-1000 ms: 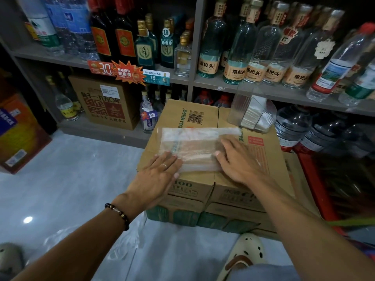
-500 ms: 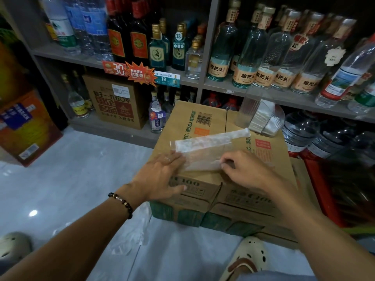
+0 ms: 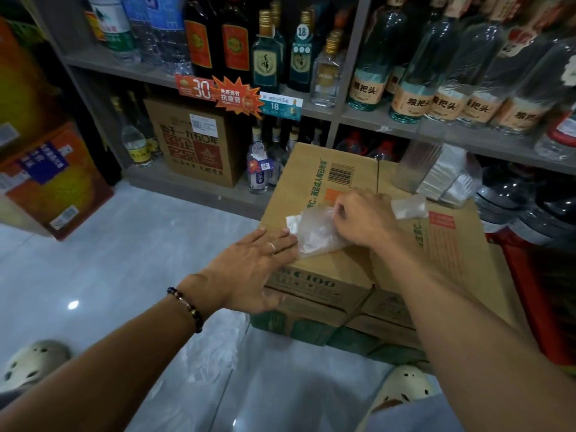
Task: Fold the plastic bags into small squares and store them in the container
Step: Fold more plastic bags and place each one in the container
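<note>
A clear plastic bag (image 3: 314, 233), partly folded into a strip, lies on top of a brown cardboard box (image 3: 448, 260). My left hand (image 3: 249, 269) lies flat with straight fingers on the box's near left edge, its fingertips pressing the bag's left end. My right hand (image 3: 363, 221) pinches the bag's upper fold, and the bag's right end sticks out behind its knuckles. A clear container (image 3: 436, 173) with several folded bags inside stands at the box's far right corner.
Shelves of glass bottles (image 3: 414, 92) run across the back. A printed carton (image 3: 193, 141) sits on the bottom shelf. More plastic bags (image 3: 218, 347) lie on the grey floor below the box. Large water jugs (image 3: 530, 210) stand to the right, orange boxes (image 3: 53, 179) to the left.
My right hand has moved up and left over the bag and lifted its fold, bunching the flat strip. My left hand stays pressed on the bag's left end. The camera has come closer.
</note>
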Available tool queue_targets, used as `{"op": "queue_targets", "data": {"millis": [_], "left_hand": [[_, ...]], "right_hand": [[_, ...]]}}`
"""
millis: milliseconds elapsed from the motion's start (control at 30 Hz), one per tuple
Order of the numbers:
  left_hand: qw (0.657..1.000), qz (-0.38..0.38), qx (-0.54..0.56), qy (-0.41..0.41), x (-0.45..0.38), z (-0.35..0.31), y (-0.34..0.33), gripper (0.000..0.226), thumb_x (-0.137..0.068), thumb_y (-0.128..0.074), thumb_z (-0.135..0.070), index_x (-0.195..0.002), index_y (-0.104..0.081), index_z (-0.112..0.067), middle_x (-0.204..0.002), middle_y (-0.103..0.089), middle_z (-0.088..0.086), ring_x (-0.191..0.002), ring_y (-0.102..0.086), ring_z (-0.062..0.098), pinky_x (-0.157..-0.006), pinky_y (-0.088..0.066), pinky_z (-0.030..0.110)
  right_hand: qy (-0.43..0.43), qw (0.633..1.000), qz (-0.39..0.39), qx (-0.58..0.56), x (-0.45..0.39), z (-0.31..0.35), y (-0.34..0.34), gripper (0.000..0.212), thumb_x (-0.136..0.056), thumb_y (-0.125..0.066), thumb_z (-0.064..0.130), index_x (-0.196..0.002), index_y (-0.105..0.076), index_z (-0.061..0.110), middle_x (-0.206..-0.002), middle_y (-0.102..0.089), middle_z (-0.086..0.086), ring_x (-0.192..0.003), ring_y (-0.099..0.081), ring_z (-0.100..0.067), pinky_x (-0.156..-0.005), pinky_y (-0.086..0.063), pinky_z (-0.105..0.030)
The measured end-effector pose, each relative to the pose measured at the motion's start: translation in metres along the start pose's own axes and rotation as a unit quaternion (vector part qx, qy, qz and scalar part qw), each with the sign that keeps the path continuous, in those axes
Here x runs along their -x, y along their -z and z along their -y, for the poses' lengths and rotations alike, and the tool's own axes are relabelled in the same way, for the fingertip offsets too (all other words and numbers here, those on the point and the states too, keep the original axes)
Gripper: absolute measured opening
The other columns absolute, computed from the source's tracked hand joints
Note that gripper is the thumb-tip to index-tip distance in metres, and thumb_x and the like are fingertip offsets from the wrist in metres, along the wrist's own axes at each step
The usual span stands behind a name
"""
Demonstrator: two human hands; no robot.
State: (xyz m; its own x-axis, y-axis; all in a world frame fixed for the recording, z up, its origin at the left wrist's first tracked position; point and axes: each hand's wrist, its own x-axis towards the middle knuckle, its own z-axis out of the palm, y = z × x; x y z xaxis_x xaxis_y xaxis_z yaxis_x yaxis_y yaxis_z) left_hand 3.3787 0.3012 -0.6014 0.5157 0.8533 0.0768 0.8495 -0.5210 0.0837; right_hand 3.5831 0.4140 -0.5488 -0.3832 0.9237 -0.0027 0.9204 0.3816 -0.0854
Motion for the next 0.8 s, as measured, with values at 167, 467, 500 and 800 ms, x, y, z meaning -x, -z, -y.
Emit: {"op": "queue_targets", "data": {"millis": [167, 467, 500, 800], "left_hand": [[0.994, -0.054, 0.073, 0.059, 0.001, 0.002, -0.005, 0.073, -0.083, -0.043, -0.064, -0.132, -0.057, -0.011, -0.141, -0.052, 0.007, -0.134, -0.044, 0.024, -0.114, -0.033, 0.044], [0.98, -0.171, -0.058, 0.081, -0.046, -0.024, -0.003, 0.034, -0.089, -0.046, -0.03, -0.111, -0.066, -0.014, -0.121, -0.063, 0.008, -0.119, -0.054, 0.028, -0.098, -0.04, 0.044], [0.983, -0.135, -0.052, 0.115, -0.047, -0.022, -0.004, 0.039, -0.09, -0.044, -0.032, -0.118, -0.063, -0.014, -0.126, -0.062, 0.007, -0.125, -0.051, 0.027, -0.104, -0.036, 0.044], [0.983, -0.019, 0.02, 0.18, -0.042, -0.008, -0.014, 0.071, -0.094, -0.003, -0.052, -0.15, -0.032, -0.019, -0.159, -0.028, -0.001, -0.149, -0.016, 0.019, -0.119, -0.018, 0.046]], "right_hand": [[-0.025, 0.998, 0.031, -0.037, -0.007, 0.001, -0.007, 0.006, -0.085, -0.063, 0.02, -0.081, -0.063, 0.024, -0.101, -0.055, 0.0, -0.1, -0.055, -0.022, -0.1, -0.042, -0.049], [-0.041, 0.996, 0.041, -0.062, -0.009, -0.002, -0.006, 0.012, -0.083, -0.065, 0.024, -0.073, -0.059, 0.027, -0.1, -0.053, 0.003, -0.097, -0.051, -0.02, -0.095, -0.042, -0.045], [-0.042, 0.996, 0.045, -0.07, -0.01, -0.004, -0.006, 0.013, -0.085, -0.064, 0.026, -0.072, -0.062, 0.025, -0.098, -0.055, 0.002, -0.095, -0.053, -0.02, -0.094, -0.044, -0.045], [-0.069, 0.997, 0.033, -0.001, -0.01, -0.019, -0.005, 0.027, -0.099, -0.051, 0.036, -0.097, -0.069, 0.015, -0.12, -0.055, -0.006, -0.12, -0.049, -0.028, -0.116, -0.014, -0.062]]}}
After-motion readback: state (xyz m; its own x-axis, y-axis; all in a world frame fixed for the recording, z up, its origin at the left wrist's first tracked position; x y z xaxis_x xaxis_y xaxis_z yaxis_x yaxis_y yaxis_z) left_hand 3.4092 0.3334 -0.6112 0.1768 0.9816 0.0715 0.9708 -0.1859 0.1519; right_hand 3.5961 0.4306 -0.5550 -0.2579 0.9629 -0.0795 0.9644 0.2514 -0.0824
